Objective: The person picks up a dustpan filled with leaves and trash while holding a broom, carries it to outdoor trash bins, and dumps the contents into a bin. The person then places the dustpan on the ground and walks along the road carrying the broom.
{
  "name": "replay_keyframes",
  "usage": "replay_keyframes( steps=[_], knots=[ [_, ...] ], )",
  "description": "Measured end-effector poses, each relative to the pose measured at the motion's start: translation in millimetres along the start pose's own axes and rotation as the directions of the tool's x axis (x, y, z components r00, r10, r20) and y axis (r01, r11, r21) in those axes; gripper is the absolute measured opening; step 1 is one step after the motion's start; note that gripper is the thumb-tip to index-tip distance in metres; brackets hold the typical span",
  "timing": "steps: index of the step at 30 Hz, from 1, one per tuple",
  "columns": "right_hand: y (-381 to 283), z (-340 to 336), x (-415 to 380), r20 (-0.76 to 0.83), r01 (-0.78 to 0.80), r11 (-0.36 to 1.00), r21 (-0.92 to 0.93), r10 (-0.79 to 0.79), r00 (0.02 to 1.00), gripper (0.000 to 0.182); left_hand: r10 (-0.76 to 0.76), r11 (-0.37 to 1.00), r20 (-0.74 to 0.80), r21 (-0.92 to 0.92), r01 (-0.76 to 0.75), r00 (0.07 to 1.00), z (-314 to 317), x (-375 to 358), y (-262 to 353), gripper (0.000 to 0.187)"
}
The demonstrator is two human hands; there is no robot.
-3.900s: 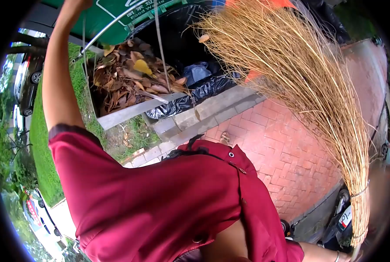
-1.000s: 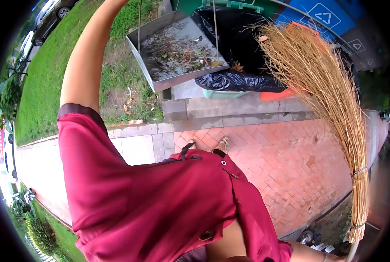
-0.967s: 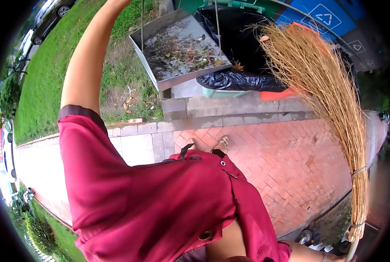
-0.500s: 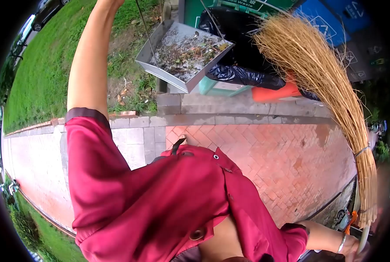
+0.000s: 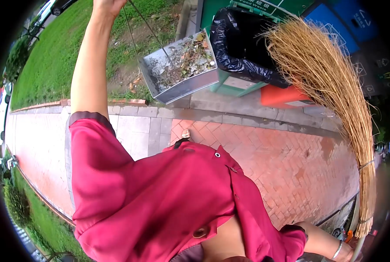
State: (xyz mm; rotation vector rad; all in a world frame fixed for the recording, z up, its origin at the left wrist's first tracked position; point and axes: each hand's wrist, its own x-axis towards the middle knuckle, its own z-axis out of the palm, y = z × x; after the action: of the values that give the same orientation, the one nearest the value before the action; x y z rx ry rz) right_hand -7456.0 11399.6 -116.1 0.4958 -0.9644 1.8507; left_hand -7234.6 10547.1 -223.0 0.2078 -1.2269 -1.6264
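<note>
Basically, dustpan (image 5: pixel 188 85) hung just beside the bin (image 5: pixel 227 84) from the left hand (image 5: pixel 109 6), grip apparently closed, partly cropped; right hand (image 5: pixel 345 252) wrapped the broom (image 5: pixel 348 105). Holding level seemed best for the loose debris (image 5: pixel 190 56). Pan-to-bin contact unclear; brick paving (image 5: pixel 291 153) gave room nearer the body.

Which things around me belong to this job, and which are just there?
Likely part of the job:
Twig broom, in your right hand
Metal dustpan, hanging from your left hand
Black-lined bin beside the dustpan

Apparently just there:
Blue bins
Dark parked car
</note>
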Motion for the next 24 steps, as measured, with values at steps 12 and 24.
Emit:
replay_keyframes(
  steps=[12,24],
  knots=[
    [-1,74,-34,0.071,-0.055,0.985,0.163,0.044,0.997,0.044,-0.148,0.971,-0.059,0.180,0.156,0.987,-152,-93,83,0.044],
    [90,272,-139,0.291,-0.328,0.818,0.473,0.206,0.934,0.046,-0.171,0.927,-0.652,0.149,0.345,0.739,-385,-283,86,0.058]
  ],
)
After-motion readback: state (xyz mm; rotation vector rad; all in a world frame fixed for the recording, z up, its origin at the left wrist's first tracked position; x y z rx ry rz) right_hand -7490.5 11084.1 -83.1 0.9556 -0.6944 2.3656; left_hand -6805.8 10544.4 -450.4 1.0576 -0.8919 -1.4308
